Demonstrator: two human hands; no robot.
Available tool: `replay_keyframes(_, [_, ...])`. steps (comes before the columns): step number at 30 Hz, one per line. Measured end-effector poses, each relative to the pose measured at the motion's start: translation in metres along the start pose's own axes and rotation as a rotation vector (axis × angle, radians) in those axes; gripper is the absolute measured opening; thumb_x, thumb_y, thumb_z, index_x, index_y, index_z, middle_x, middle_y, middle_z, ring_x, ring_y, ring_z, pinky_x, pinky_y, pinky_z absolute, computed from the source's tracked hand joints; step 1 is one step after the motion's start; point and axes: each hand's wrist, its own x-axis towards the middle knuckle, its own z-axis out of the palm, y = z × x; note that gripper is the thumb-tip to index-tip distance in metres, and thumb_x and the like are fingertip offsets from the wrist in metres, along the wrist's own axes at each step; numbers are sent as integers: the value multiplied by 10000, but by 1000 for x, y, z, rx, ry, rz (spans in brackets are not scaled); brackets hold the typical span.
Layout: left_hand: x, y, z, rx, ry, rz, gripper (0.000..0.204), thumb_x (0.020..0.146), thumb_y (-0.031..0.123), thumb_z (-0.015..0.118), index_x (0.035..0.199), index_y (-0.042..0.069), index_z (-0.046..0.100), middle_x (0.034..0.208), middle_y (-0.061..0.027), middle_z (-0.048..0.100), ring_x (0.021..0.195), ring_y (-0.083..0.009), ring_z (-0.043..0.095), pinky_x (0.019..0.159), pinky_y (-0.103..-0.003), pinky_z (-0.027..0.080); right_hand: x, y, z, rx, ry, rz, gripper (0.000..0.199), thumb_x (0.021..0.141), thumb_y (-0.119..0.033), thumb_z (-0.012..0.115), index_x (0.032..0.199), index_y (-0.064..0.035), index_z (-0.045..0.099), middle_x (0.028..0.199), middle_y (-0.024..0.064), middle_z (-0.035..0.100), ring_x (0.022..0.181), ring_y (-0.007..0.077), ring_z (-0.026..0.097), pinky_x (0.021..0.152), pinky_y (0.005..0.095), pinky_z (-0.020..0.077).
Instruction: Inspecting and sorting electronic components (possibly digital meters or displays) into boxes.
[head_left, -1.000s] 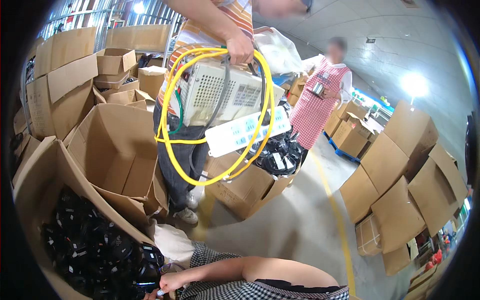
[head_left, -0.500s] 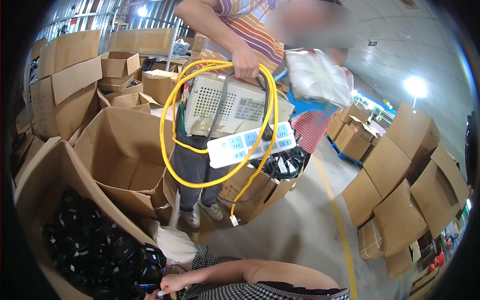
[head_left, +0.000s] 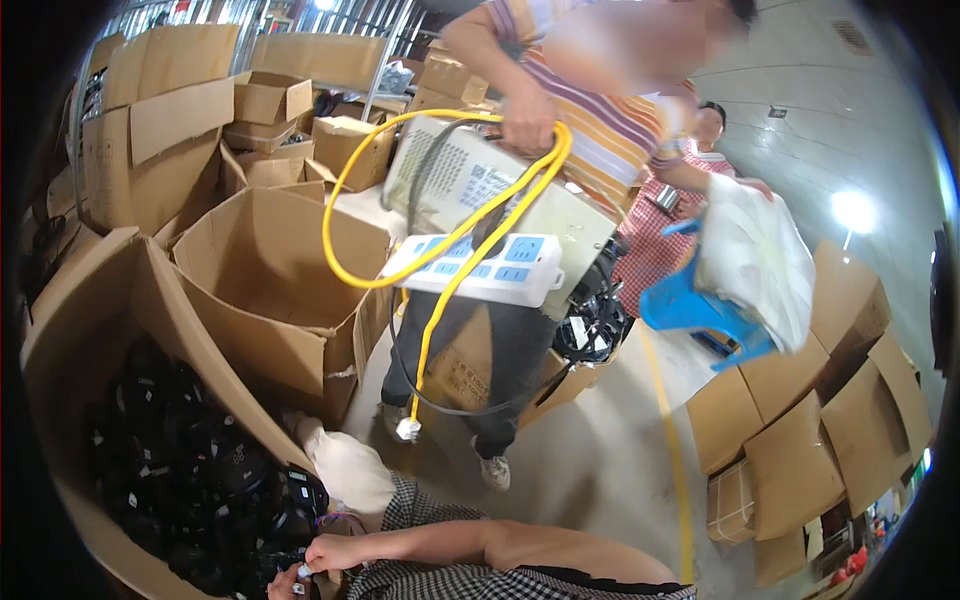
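Low in the picture, my right hand (head_left: 337, 552) is closed with its fingertips pinched on a small white piece (head_left: 305, 570), whose kind is too small to make out. Just below it my left hand (head_left: 284, 584) shows only in part, its fingers bent around the same spot. A bit of white shows at its fingers too. Both hands are at the near right side of a large carton (head_left: 215, 400) heaped with black plastic devices and cables (head_left: 190, 480). One black device (head_left: 305, 492) lies at the heap's edge, beside my hands.
Ahead, a person in a striped shirt (head_left: 590, 140) carries a metal power supply box (head_left: 480, 185), a white power strip (head_left: 490, 270) with yellow cable, and a blue stool (head_left: 690, 305). Another person (head_left: 650, 215) stands behind. Cartons (head_left: 280, 250) line the left; more cardboard (head_left: 800, 450) stands right.
The striped-shirt person has stepped to the right, the power strip and box tilting and the blue stool swinging rightward. My hands have shifted slightly up and left, still close together.
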Motion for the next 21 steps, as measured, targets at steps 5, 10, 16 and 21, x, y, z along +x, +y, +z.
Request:
replay_keyframes(5, [-15, -27, 13, 353, 34, 2, 323, 728, 130, 646, 1050, 133, 668, 798, -132, 587, 744, -323, 551, 699, -429, 406, 0, -2, 7, -120, -31, -22, 339, 845, -371, 618, 737, -51, 641, 643, 154, 604, 566, 242, 576, 558, 410, 451])
replay_keyframes(10, [21, 1, 7, 445, -36, -41, 315, 761, 77, 575, 1063, 122, 650, 798, -88, 574, 798, -275, 567, 734, -392, 404, -3, -1, -14, -251, 16, 69, 342, 902, -400, 494, 857, -106, 665, 821, 156, 657, 809, 361, 638, 684, 470, 497])
replay_keyframes(16, [5, -2, 4, 487, -28, -230, 385, 659, -3, 585, 1030, 90, 625, 865, -77, 557, 860, -273, 569, 764, -390, 417, 13, -23, -14, -364, -145, 60, 228, 893, -332, 517, 888, -149, 651, 766, 159, 649, 742, 372, 636, 641, 497, 501])
replay_keyframes(21, [-1, -9, 4, 534, -75, -280, 277, 706, 65, 614, 982, 96, 633, 837, -50, 586, 831, -231, 598, 775, -366, 415, 19, -23, -8, -397, -168, -15, 166, 870, -279, 555, 883, -138, 642, 748, 142, 650, 725, 360, 633, 638, 486, 500])
